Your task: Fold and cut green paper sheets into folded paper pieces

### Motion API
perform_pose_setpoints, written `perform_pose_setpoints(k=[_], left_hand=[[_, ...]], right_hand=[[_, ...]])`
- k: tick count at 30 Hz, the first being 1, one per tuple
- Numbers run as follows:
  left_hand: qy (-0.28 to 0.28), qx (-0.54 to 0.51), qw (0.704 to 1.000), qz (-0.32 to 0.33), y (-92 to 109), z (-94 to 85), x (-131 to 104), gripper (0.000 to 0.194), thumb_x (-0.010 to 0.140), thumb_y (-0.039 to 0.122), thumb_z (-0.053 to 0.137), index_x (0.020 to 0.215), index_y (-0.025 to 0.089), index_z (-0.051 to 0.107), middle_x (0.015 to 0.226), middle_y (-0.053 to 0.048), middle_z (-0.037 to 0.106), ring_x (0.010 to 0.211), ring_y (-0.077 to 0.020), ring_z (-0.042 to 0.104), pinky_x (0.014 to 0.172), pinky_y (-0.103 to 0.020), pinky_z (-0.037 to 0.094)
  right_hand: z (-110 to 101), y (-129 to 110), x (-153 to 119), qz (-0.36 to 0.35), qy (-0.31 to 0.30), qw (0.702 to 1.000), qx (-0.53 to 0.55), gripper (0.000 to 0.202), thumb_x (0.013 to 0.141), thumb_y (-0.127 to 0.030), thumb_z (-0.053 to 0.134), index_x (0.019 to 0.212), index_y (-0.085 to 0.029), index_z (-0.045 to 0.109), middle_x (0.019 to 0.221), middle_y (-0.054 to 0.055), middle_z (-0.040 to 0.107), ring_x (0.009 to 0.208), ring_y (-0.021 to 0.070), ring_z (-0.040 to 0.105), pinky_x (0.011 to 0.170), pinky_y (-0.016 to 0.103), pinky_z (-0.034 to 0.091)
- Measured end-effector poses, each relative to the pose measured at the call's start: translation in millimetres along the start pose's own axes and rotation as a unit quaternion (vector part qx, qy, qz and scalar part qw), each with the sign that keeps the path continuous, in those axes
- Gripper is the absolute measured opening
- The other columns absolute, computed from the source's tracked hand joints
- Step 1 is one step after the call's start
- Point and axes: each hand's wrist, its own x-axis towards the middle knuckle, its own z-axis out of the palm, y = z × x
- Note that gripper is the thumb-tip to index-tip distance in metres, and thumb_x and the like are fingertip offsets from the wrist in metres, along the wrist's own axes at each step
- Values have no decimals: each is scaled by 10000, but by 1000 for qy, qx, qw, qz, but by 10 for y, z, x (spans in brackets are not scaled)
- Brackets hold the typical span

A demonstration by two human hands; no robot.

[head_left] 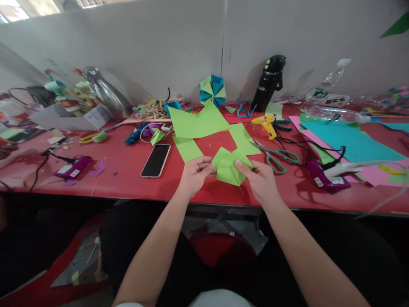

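Note:
Between both hands, just above the red table's front edge, is a folded piece of green paper (228, 165) with creases and pointed corners. My left hand (197, 172) pinches its left edge between thumb and fingers. My right hand (258, 177) grips its right side, thumb pressed on top and fingers hidden beneath. Behind it lie a large green paper sheet (200, 121) with a notched top edge and smaller green pieces, one a strip (244, 138). Grey-handled scissors (277, 157) lie open just right of the right hand. A phone (156, 160) rests left of the left hand.
A yellow glue gun (266, 124) with a black cord lies behind the scissors. Purple power strips (326, 177) sit at right and left. A black bottle (268, 85), a blue-green paper ball (212, 91) and a steel jug (107, 96) stand at the wall. Coloured sheets (354, 136) lie right.

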Motion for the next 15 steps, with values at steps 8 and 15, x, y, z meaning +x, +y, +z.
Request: perform_pose_setpoints(k=[8, 15], left_hand=[[66, 92, 989, 92, -5, -69, 2, 374, 752, 424, 830, 977, 132, 771, 922, -106, 805, 840, -265, 762, 846, -432, 629], [23, -60, 998, -26, 7, -11, 26, 662, 811, 735, 638, 1234, 228, 679, 1360, -136, 667, 1243, -311, 649, 1056, -439, 532]], right_hand=[[-53, -64, -22, -46, -60, 990, -116, 208, 788, -414, 805, 860, -219, 808, 863, 37, 779, 802, 237, 701, 770, 381, 565], [-39, -55, -78, -293, 15, 928, -230, 267, 913, -196, 639, 1059, -350, 801, 1127, 49, 725, 1058, 246, 667, 956, 455, 542]])
